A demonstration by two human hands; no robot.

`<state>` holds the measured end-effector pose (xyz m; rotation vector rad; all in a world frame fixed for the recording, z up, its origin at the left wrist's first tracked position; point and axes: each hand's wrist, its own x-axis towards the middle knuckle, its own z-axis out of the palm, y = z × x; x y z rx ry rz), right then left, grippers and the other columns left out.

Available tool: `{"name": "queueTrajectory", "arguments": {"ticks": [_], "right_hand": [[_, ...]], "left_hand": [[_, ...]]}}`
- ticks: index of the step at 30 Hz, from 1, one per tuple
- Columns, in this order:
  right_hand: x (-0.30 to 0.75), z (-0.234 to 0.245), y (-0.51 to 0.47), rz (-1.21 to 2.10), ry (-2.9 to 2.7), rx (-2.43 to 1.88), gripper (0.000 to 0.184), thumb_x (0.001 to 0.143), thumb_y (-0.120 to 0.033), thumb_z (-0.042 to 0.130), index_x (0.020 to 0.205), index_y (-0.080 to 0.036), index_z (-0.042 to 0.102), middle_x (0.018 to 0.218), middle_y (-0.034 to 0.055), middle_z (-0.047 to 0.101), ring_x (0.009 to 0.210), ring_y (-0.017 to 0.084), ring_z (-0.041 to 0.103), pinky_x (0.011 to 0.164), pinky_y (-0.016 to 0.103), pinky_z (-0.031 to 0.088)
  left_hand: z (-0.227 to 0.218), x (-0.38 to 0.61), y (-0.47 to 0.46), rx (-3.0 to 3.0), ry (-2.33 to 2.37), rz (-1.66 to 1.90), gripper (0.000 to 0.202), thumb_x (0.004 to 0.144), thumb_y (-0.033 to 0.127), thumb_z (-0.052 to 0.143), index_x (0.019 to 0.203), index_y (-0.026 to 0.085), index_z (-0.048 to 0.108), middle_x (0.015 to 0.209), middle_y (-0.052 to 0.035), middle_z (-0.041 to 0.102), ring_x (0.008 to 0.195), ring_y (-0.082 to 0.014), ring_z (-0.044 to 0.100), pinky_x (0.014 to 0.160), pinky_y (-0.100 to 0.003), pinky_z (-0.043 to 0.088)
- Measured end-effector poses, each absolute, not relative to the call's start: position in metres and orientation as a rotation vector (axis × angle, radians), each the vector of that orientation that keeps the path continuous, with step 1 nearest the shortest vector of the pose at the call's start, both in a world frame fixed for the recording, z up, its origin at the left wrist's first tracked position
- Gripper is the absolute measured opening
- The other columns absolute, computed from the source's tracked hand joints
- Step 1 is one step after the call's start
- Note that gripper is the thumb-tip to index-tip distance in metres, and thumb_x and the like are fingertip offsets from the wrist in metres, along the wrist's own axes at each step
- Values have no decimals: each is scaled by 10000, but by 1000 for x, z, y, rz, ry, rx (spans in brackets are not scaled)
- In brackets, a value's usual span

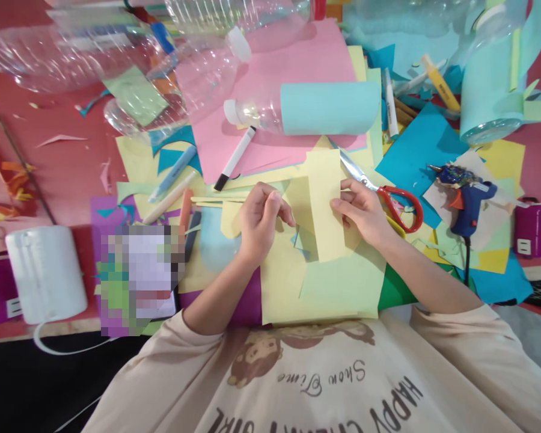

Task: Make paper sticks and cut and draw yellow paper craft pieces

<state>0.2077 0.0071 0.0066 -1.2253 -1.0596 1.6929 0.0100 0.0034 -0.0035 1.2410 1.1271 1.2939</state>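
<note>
A pale yellow paper strip (327,204) stands upright in the middle of the table, over several yellow and green sheets (315,288). My right hand (363,210) pinches its right edge with closed fingers. My left hand (261,219) is curled closed and grips the left flap of the same yellow paper. Red-handled scissors (388,195) lie just behind my right hand, blades pointing up-left, touching no fingers that I can see.
A plastic bottle wrapped in light blue paper (329,108) lies on a pink sheet (293,66). A black-capped marker (234,159), clear bottles (72,57), a blue glue gun (466,201), a white container (45,273) and purple boxes (536,228) surround the work area.
</note>
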Motion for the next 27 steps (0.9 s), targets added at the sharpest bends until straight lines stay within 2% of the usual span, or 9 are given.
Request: {"name": "queueTrajectory", "arguments": {"ticks": [3, 7, 12, 19, 23, 27], "right_hand": [[207, 8, 7, 1682, -1073, -1235, 372, 730, -440, 751, 852, -228, 470, 511, -117, 365, 425, 56, 405, 359, 167, 336], [207, 7, 6, 1665, -1108, -1247, 359, 735, -436, 744, 849, -233, 470, 539, -106, 389, 436, 61, 415, 373, 180, 363], [207, 4, 6, 1659, -1127, -1261, 346, 746, -450, 735, 859, -244, 480, 571, -88, 438, 453, 72, 443, 389, 196, 386], [206, 7, 6, 1673, -1129, -1253, 355, 731, -462, 749, 854, -240, 501, 567, -88, 452, 463, 77, 475, 392, 196, 401], [205, 9, 5, 1681, -1116, -1246, 381, 709, -480, 763, 846, -246, 495, 549, -95, 436, 470, 86, 486, 411, 210, 425], [206, 11, 5, 1682, -1102, -1267, 374, 721, -454, 760, 860, -246, 482, 526, -106, 447, 474, 85, 489, 463, 219, 449]], "left_hand": [[-3, 8, 4, 1249, 1095, 1255, 267, 930, 386, 529, 740, 204, 484, 543, 60, 563, 483, -74, 571, 518, -194, 474], [-3, 7, 4, 1287, 1096, 1144, 295, 910, 408, 559, 720, 191, 494, 614, 38, 549, 559, -73, 574, 537, -193, 475], [-2, 10, 5, 1269, 1068, 1095, 315, 895, 467, 559, 755, 196, 481, 660, 39, 552, 563, -72, 595, 547, -199, 510], [1, 12, 3, 1229, 1169, 1124, 299, 782, 407, 709, 763, 183, 513, 709, 25, 640, 550, -93, 663, 532, -199, 537], [5, 12, 2, 1264, 1207, 1103, 319, 854, 470, 610, 737, 186, 523, 632, 15, 670, 534, -98, 650, 542, -207, 531], [3, 8, -1, 1309, 1233, 1143, 547, 940, 553, 400, 533, 188, 427, 448, 18, 524, 430, -83, 539, 476, -210, 452]]}}
